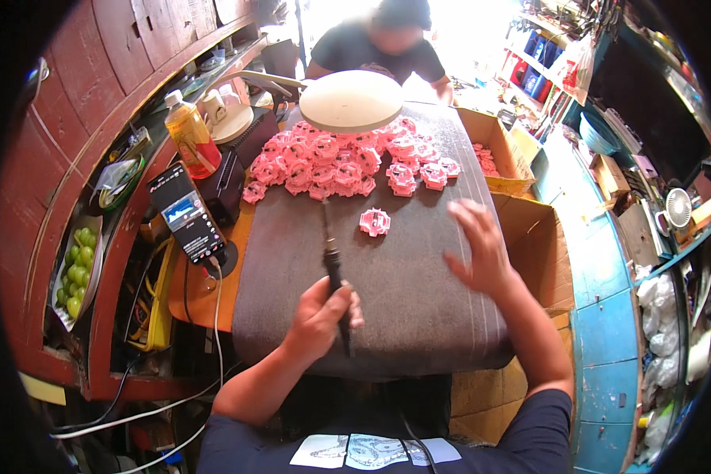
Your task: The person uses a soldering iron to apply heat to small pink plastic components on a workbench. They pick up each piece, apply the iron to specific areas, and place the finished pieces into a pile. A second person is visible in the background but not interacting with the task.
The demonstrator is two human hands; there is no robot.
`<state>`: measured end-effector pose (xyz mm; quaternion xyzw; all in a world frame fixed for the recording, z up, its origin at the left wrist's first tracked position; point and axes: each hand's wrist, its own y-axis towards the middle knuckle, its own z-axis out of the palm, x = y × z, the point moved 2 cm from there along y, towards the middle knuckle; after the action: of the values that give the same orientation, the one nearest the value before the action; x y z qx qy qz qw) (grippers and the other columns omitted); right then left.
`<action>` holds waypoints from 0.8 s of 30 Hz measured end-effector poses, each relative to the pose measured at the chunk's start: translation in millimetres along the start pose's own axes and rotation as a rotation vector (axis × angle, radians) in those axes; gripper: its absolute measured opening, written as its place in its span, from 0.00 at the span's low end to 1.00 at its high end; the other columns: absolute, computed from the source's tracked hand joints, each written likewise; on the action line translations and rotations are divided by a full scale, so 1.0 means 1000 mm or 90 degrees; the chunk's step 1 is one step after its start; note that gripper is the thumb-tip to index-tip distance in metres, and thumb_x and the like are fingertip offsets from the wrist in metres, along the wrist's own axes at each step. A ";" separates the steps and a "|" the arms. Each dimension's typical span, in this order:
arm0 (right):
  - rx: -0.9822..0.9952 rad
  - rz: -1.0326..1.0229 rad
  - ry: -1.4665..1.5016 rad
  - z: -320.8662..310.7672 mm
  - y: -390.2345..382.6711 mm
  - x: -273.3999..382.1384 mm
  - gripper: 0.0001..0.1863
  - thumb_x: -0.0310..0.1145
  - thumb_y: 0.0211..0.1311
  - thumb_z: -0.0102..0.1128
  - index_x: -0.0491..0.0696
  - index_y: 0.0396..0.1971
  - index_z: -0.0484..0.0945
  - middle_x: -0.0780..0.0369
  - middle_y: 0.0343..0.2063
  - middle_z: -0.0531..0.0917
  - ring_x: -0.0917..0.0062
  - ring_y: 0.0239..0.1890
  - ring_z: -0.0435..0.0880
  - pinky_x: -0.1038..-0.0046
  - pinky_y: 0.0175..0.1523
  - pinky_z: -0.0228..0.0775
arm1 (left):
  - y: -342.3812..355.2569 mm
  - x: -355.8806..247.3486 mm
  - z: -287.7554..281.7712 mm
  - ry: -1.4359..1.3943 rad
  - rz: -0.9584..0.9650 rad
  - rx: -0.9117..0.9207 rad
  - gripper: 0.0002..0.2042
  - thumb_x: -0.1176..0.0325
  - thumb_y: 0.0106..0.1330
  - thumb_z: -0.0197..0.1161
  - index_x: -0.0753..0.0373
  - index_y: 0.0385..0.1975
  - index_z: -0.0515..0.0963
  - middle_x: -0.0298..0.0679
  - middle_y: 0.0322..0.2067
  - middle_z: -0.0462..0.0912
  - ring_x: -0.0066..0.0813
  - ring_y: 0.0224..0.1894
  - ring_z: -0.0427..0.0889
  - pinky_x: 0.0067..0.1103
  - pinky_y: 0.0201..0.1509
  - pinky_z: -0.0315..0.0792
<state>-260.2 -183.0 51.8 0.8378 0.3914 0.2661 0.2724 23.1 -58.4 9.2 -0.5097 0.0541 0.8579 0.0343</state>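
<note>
Cluttered workroom around a dark-covered table

Red-brown wooden cabinetry curves along the left side, with a tray of green grapes in one of its near compartments. To the right of the grapes stands a smartphone with a lit screen, and on its far side an orange drink bottle with a white cap.

Next comes a large heap of pink parts, spread over the far half of the table. On the near side of it, the left hand grasps the black handle of a soldering iron, fingers wrapped round it. Its thin shaft points to the far side; the tip is near the heap, but whether they touch cannot be told. Over the heap hangs a round white lamp head, with a person in a dark top at the far end.

Right of the iron, a single pink part lies just apart from the heap. Farther right, the right hand is released, fingers spread and slightly blurred. Past the table's right edge stand a near cardboard box and a far cardboard box holding more pink parts, then blue panels and a small white fan.
</note>
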 end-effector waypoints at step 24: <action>0.265 0.203 0.026 0.100 0.115 -0.123 0.25 0.54 0.73 0.53 0.53 0.56 0.86 0.58 0.63 0.80 0.57 0.72 0.67 0.55 0.77 0.53 | -0.014 0.006 -0.039 -0.109 -0.008 0.106 0.09 0.64 0.82 0.58 0.64 0.43 0.74 0.37 0.35 0.76 0.25 0.37 0.79 0.28 0.50 0.75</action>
<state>-204.1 -368.8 28.5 0.9211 0.3066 0.2364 0.0408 55.6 -49.1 -15.3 -0.4305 0.1187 0.8906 0.0859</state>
